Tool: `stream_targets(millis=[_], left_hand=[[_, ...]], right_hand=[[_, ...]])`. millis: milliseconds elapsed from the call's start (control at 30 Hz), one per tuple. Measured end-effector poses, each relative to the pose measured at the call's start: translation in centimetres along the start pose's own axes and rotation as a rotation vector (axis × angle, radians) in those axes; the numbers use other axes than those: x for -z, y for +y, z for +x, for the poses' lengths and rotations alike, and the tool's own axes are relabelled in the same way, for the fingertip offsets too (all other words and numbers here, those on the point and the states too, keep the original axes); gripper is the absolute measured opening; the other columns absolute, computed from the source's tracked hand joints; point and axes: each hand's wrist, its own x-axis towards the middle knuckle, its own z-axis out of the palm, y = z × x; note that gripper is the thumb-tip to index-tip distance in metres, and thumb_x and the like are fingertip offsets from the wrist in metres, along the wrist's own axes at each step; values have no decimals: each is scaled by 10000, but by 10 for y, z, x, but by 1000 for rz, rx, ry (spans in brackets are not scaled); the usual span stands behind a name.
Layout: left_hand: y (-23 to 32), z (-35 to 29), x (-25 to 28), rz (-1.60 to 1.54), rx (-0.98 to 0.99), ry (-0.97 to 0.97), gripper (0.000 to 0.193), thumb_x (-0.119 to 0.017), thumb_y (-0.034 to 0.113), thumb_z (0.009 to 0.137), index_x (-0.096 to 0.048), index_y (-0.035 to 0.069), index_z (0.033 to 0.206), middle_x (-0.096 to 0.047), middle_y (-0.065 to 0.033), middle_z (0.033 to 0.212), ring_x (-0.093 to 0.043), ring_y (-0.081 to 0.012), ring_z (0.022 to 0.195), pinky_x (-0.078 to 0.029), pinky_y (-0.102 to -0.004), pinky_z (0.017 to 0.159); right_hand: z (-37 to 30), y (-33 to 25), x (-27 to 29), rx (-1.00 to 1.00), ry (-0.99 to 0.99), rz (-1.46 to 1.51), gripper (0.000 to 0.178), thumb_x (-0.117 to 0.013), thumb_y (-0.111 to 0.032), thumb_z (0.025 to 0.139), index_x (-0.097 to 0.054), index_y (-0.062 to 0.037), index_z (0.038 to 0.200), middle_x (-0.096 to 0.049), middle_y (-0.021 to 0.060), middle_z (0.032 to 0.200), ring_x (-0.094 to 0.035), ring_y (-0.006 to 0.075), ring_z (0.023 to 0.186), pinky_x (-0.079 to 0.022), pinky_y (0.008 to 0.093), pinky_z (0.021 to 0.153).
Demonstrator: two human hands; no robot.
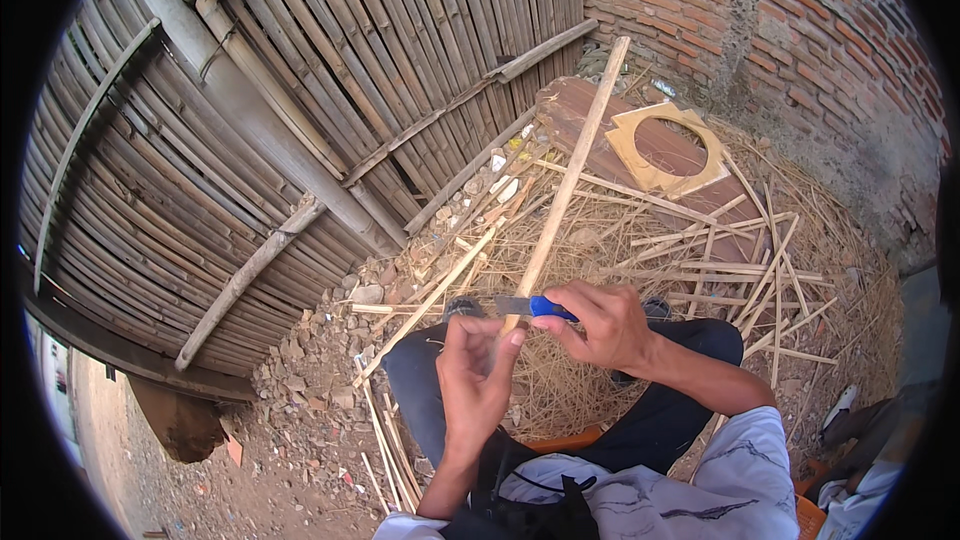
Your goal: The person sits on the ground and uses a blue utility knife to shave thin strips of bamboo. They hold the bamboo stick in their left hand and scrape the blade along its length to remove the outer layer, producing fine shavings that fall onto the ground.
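A long pale bamboo strip slants up and away from my lap toward the brick wall. My left hand pinches its near end between thumb and fingers. In my right hand is a blue-handled utility knife, gripped with the fingers wrapped round the handle. Its wide grey blade points left and lies across the strip, just beyond my left fingertips. Whether the blade has cut into the strip I cannot tell. Both hands are close together above my knees.
Thin split strips lie in a loose pile at right, over dry shavings. A brown board bears a cardboard piece with a round hole. A bamboo fence stands left, a brick wall behind. Rubble covers the ground left.
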Motion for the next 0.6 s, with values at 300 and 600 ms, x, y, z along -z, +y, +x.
stream_targets(millis=[300,600], left_hand=[[8,-3,7,71,126,-52,169,-703,22,1066,-537,25,1094,-775,-137,1068,-716,-96,930,-546,-230,850],[-4,-22,20,16,85,-16,176,-729,71,1065,-566,8,1077,-775,-75,921,-663,-44,831,-494,-207,698]], right_hand=[[0,10,8,-32,32,-71,271,-794,-298,1002,-745,-45,1085,-768,110,889,-764,252,685,-573,366,554],[9,32,32,-194,135,-42,303,-797,-307,1004,-741,-19,1077,-780,125,906,-781,267,723,-589,366,581]])
